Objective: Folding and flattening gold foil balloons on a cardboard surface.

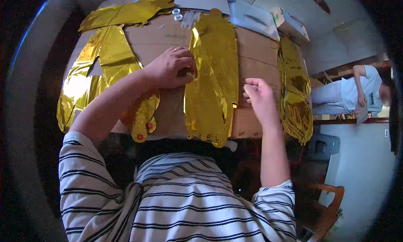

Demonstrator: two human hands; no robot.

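Note:
A flat, uninflated gold foil balloon [214, 74] lies lengthwise on the cardboard-covered table, creased and shiny. My left hand [173, 68] is at its left edge, with thumb and fingers pinched on the foil there; a ring shows on one finger. To the right of the balloon, my right hand [261, 97] hovers over bare cardboard [258, 70], fingers loosely bent and apart, with nothing visible in them. Beneath my left forearm, another gold foil balloon [113, 53] spreads out, partly hidden by the arm.
More gold foil lies at the far left [126, 13] and along the right edge [294, 91]. Two white rolls [178, 17] sit near clear plastic strips [191, 19] at the back. A white box [289, 24] stands back right. Another person [357, 91] stands beyond; a wooden chair [333, 204] is lower right.

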